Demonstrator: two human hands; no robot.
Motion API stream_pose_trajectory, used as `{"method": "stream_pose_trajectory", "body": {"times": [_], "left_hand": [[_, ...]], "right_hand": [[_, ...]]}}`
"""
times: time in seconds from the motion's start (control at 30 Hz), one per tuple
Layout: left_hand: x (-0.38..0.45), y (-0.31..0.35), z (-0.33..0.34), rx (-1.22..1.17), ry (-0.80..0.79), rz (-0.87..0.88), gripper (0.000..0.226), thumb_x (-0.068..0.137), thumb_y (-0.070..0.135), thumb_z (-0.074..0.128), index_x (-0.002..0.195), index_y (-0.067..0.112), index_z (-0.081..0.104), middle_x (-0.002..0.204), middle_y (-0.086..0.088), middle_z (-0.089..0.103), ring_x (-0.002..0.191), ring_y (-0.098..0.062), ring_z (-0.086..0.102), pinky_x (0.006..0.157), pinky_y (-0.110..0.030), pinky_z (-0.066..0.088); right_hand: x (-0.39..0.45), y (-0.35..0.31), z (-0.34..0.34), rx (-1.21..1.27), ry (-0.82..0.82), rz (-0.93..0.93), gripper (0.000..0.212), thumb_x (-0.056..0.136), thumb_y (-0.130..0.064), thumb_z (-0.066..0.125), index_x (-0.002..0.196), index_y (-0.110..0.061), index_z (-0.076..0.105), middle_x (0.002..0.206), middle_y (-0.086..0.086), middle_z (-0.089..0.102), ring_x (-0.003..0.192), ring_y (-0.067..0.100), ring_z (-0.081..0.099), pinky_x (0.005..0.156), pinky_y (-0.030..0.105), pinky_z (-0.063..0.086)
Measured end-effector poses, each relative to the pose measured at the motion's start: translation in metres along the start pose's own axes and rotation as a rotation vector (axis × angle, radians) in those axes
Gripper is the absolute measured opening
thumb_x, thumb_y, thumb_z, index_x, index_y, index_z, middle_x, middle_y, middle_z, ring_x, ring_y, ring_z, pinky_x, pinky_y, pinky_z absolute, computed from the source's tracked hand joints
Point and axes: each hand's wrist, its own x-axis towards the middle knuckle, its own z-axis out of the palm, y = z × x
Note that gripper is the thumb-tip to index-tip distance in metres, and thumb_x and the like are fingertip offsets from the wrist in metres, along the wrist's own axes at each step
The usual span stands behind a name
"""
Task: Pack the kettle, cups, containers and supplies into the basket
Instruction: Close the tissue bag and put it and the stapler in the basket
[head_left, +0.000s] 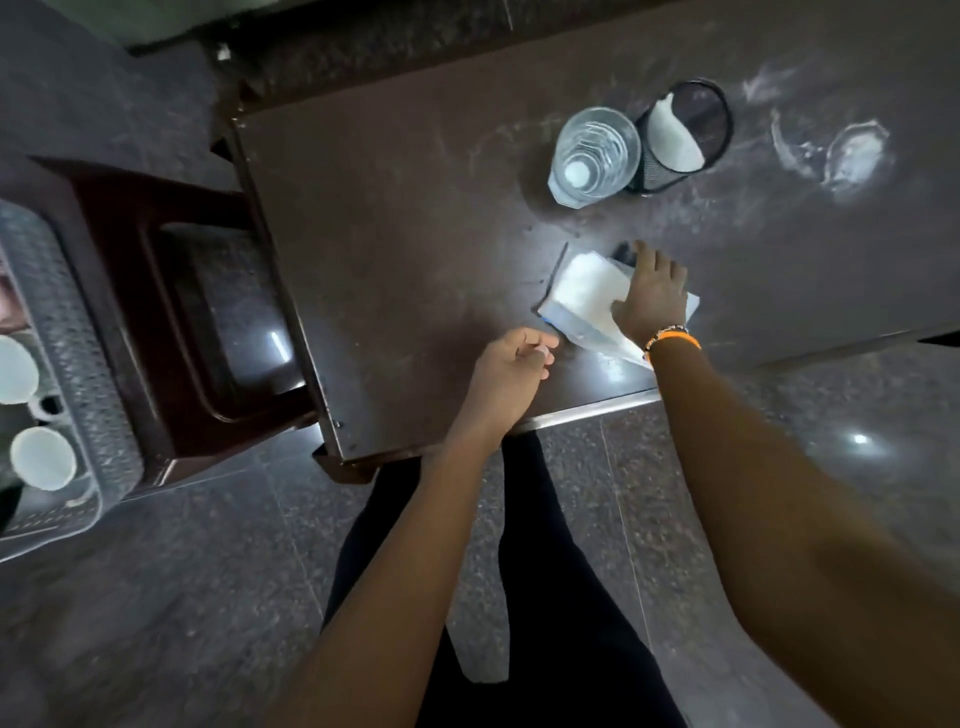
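A white packet of tissues (582, 288) lies on the dark table (415, 234) near its front edge. My right hand (649, 299) rests flat on top of the packet, fingers spread over its far side. My left hand (511, 371) hovers just left of the packet with its fingers curled and nothing in it. A stack of clear plastic cups (595, 156) stands further back, touching a black mesh holder (685, 135) with white paper inside. The grey woven basket (91, 374) sits at the far left, with two white cups (44, 457) in it.
A dark brown plastic stool (171, 322) stands between the basket and the table's left edge. White dusty ring marks (852, 156) stain the table at the back right. Polished stone floor lies below, and my dark-clothed legs stand at the table's front edge.
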Motion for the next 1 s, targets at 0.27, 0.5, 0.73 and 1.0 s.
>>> {"method": "stream_pose_trajectory", "body": {"times": [0.27, 0.5, 0.73, 1.0], "left_hand": [[0.011, -0.016, 0.009, -0.041, -0.024, -0.169, 0.023, 0.094, 0.014, 0.043, 0.108, 0.017, 0.061, 0.101, 0.001, 0.062, 0.078, -0.003, 0.056, 0.073, -0.014, 0.045], [0.016, -0.034, -0.042, -0.418, 0.162, -0.364, 0.095, 0.076, 0.033, 0.073, 0.148, 0.020, 0.012, 0.152, -0.007, 0.031, 0.134, -0.019, 0.037, 0.097, -0.028, 0.029], [-0.014, -0.033, -0.117, -0.807, 0.003, -0.088, 0.039, 0.095, 0.019, 0.047, 0.133, 0.009, 0.048, 0.136, -0.011, 0.054, 0.123, -0.028, 0.053, 0.105, -0.045, 0.042], [-0.045, -0.054, -0.209, -1.273, 0.452, 0.133, 0.041, 0.099, 0.006, 0.036, 0.139, 0.004, 0.035, 0.118, -0.007, 0.058, 0.100, -0.016, 0.058, 0.098, -0.036, 0.045]], "right_hand": [[0.009, 0.006, 0.006, 0.055, -0.160, -0.061, 0.032, 0.078, -0.005, 0.062, 0.110, 0.001, 0.059, 0.116, 0.023, 0.061, 0.110, 0.036, 0.054, 0.090, 0.038, 0.044], [-0.035, -0.041, -0.012, 0.875, -0.449, -0.035, 0.021, 0.078, -0.002, 0.070, 0.072, -0.011, 0.052, 0.067, -0.008, 0.063, 0.057, 0.005, 0.058, 0.052, 0.014, 0.045], [-0.075, -0.120, -0.012, 0.992, -0.621, -0.134, 0.023, 0.081, -0.004, 0.069, 0.101, 0.001, 0.058, 0.090, 0.013, 0.066, 0.072, 0.018, 0.063, 0.066, 0.027, 0.051], [-0.122, -0.223, 0.019, 1.193, -0.629, 0.035, 0.034, 0.082, -0.004, 0.067, 0.109, -0.015, 0.048, 0.097, 0.001, 0.062, 0.087, 0.020, 0.062, 0.064, 0.025, 0.057]]}}
